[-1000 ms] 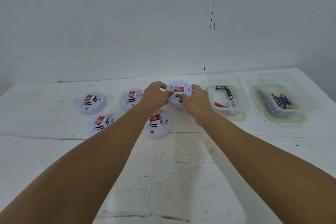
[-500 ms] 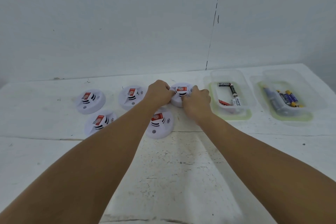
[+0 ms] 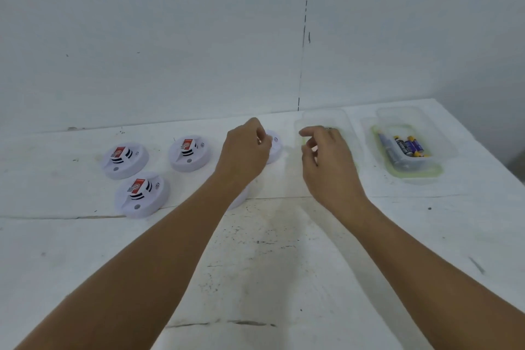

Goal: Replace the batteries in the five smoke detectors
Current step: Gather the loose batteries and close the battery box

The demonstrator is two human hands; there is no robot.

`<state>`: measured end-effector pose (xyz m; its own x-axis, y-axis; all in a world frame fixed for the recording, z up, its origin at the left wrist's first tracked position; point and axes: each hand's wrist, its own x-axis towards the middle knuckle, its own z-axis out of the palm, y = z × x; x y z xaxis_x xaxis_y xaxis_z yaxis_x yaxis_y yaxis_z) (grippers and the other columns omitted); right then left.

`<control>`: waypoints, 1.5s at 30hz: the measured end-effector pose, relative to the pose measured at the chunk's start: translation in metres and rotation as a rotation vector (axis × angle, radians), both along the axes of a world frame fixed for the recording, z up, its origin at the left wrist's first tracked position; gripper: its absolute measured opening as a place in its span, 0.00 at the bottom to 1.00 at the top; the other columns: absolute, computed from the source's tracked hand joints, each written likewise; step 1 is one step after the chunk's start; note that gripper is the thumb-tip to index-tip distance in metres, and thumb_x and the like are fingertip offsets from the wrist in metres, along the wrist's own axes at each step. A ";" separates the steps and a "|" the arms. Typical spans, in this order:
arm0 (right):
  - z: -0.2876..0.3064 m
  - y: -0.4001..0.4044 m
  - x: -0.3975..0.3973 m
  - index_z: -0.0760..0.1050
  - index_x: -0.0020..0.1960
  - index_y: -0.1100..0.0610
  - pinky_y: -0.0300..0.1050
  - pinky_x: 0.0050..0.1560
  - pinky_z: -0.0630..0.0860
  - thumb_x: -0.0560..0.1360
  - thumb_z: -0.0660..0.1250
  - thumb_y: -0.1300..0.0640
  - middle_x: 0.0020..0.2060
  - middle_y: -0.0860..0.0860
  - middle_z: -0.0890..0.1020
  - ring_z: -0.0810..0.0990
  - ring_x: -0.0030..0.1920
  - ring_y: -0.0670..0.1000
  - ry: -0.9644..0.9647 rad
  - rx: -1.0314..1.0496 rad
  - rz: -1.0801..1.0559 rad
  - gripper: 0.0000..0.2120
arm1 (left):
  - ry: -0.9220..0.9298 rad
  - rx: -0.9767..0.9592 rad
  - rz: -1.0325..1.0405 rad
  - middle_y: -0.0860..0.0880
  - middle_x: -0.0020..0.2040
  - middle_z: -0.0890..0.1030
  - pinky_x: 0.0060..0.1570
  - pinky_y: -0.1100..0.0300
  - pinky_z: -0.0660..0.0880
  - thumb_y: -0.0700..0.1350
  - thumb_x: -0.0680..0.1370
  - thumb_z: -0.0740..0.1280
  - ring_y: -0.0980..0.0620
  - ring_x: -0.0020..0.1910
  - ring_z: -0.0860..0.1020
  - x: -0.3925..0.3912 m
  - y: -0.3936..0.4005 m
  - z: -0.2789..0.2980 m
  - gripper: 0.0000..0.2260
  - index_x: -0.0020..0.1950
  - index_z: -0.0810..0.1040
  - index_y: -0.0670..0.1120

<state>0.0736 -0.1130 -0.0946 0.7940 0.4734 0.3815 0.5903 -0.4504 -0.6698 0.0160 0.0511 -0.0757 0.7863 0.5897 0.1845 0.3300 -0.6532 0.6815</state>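
Left hand (image 3: 244,150) is gripping a white smoke detector (image 3: 275,148) on the surface (image 3: 270,250) | right hand (image 3: 326,156) is hovering beside it, fingers loosely curled, holding nothing visible.

On the white painted table (image 3: 270,264), three round white plastic smoke detectors (image 3: 125,160) (image 3: 189,152) (image 3: 141,194) lie at the left, one nearer than the other two. A fourth detector (image 3: 275,148) lies right of them, partly behind the left hand (image 3: 244,150). Farther right, the right hand (image 3: 329,162) is in front of a clear plastic tray (image 3: 324,118). At the far right, a second clear tray (image 3: 412,173) holds cylindrical batteries (image 3: 407,146).
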 end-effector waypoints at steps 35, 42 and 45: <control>-0.014 -0.075 -0.026 0.83 0.56 0.47 0.51 0.73 0.57 0.81 0.66 0.50 0.73 0.53 0.66 0.59 0.72 0.56 -0.112 -0.233 0.112 0.08 | 0.089 -0.695 0.105 0.47 0.46 0.74 0.44 0.55 0.68 0.48 0.82 0.61 0.49 0.45 0.74 -0.060 -0.101 -0.026 0.06 0.49 0.70 0.46; -0.015 -0.085 -0.015 0.64 0.76 0.54 0.50 0.64 0.69 0.82 0.64 0.50 0.68 0.56 0.71 0.72 0.68 0.57 0.478 0.014 -0.119 0.24 | 0.146 -0.650 0.105 0.48 0.41 0.66 0.35 0.59 0.62 0.46 0.81 0.61 0.48 0.43 0.66 -0.079 -0.084 -0.023 0.06 0.47 0.64 0.47; -0.017 -0.087 -0.018 0.71 0.66 0.55 0.50 0.53 0.72 0.84 0.58 0.49 0.58 0.52 0.80 0.78 0.57 0.54 0.503 -0.049 -0.122 0.15 | 0.142 -0.656 0.113 0.46 0.44 0.67 0.42 0.55 0.68 0.47 0.79 0.62 0.48 0.44 0.68 -0.081 -0.082 -0.021 0.06 0.48 0.67 0.47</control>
<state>0.0552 -0.2003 -0.1118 0.9238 0.3739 -0.0819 0.1420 -0.5335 -0.8338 -0.0646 -0.0311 -0.0965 0.7032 0.6246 -0.3397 0.4875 -0.0758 0.8699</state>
